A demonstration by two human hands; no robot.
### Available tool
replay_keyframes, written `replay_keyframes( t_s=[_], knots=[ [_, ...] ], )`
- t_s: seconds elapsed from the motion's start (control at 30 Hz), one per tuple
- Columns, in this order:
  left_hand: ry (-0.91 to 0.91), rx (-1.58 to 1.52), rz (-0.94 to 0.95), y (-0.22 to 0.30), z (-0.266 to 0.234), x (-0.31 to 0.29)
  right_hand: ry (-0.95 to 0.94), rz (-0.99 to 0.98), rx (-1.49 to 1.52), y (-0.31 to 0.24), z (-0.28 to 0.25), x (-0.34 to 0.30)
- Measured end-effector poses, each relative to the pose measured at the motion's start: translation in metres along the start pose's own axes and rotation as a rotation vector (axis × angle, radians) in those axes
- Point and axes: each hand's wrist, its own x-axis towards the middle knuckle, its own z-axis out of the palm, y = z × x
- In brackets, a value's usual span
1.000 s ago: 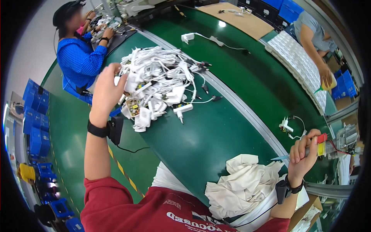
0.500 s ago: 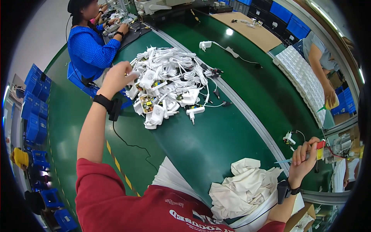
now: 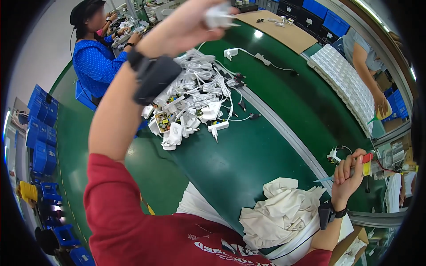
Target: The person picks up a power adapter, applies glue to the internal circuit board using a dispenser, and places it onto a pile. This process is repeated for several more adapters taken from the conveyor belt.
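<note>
High over the far end of the pile, my left hand (image 3: 184, 32) is closed round a white plug adapter (image 3: 217, 17), its pins pointing right and the whole slightly blurred. Below lies a heap of white power adapters (image 3: 199, 84) with coiled cords and black connectors, some showing bare circuit boards (image 3: 163, 122). At the right, my right hand (image 3: 348, 176) grips a glue syringe (image 3: 366, 166) with red and yellow parts, and its blue tapered nozzle (image 3: 324, 179) points left. A single plug with an exposed board (image 3: 333, 156) lies just beyond that hand.
Crumpled cream cloth (image 3: 282, 213) lies on the green bench near me. A metal rail (image 3: 284, 124) divides the bench. Beyond it are one corded adapter (image 3: 230, 54), a brown board (image 3: 284, 33) and rows of white pieces (image 3: 341, 84). Other people work at the far left and right.
My left hand has risen from the heap's left side and swung away and to the right, carrying the white plug adapter. My right hand has stayed nearly still with the syringe.
</note>
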Motion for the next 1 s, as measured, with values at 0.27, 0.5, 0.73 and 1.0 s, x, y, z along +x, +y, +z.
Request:
replay_keyframes(
  t_s=[0.27, 0.5, 0.73, 1.0],
  knots=[
    [-0.194, 0.039, 0.122, -0.048, 0.150, 0.046, -0.011, 0.016, 0.004, -0.002, -0.006, 0.000],
    [-0.317, 0.138, -0.132, -0.072, 0.157, 0.067, -0.006, 0.011, -0.029, -0.003, -0.007, 0.000],
    [-0.501, 0.448, 0.271, -0.068, 0.259, 0.059, -0.011, 0.031, -0.056, -0.005, -0.016, 0.006],
    [-0.533, -0.244, -0.648, -0.238, 0.281, -0.048, 0.128, 0.024, -0.154, -0.012, -0.033, 0.013]
  ],
)
